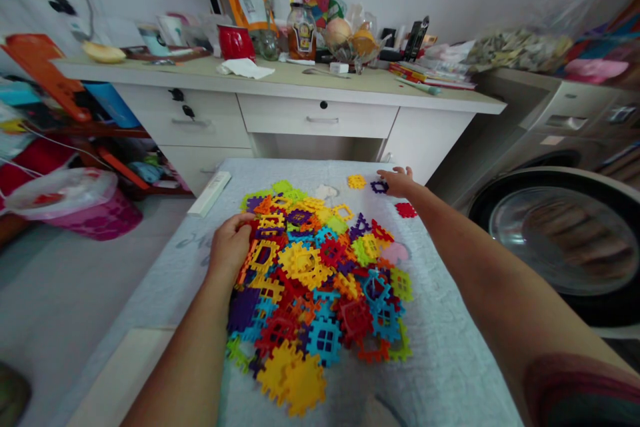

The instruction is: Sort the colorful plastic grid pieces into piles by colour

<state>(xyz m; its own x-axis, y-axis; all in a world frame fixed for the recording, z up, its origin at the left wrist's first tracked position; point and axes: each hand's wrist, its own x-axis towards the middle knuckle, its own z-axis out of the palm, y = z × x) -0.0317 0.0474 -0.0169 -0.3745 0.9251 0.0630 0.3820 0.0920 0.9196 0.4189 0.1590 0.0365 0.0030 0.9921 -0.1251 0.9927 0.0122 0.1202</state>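
A heap of interlocking plastic building pieces [305,263] in yellow, red, blue, purple, orange and green covers the middle of the cloth-covered table [440,340]. My left hand [231,240] is at the heap's left edge, its fingers curled against the pieces; what they grip, if anything, is hidden. Beyond the heap on the right, my right hand [399,181] has its fingers apart and is at the right edge of a flat purple piece [379,187]. Left of that lies a yellow piece [357,181], and below my right hand a red piece [405,210].
A long white box [210,193] lies at the table's far left corner. A cluttered desk [320,87] with drawers stands behind the table. On the right is a washing machine [555,240], on the left a pink bin [95,213].
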